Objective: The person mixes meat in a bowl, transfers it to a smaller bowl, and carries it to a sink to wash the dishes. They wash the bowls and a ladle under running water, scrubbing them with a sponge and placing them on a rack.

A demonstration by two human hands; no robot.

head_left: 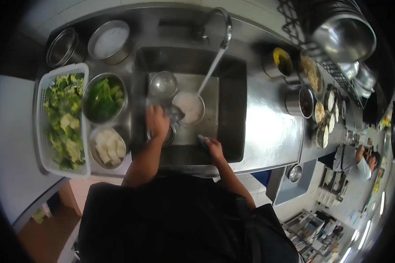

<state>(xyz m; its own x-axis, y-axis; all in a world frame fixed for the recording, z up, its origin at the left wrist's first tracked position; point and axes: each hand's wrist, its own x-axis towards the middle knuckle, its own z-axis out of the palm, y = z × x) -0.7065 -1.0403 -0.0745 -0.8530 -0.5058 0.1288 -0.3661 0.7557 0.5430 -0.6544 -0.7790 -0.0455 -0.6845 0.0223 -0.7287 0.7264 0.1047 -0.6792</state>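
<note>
My left hand (157, 120) is over the steel sink (232, 109), closed on a small metal bowl (176, 114) that is tilted towards the stream. To its right, a round bowl of cloudy, foamy water (189, 108) stands on the sink floor, with water from the tap (226, 37) falling at its rim. Low in the sink, my right hand (213, 148) is closed on a dark scouring pad (202, 141) with a pale edge. Another metal bowl (163, 84) sits behind my left hand. A further round metal bowl (167, 136) is partly hidden under my left wrist.
Left of the sink are a white basket (41, 131) of broccoli and cauliflower, a bowl of green vegetables (104, 98) and a bowl of white chunks (107, 148). Food containers (299, 101) line the right counter under a rack of metal bowls (344, 39). A person (353, 160) is further right.
</note>
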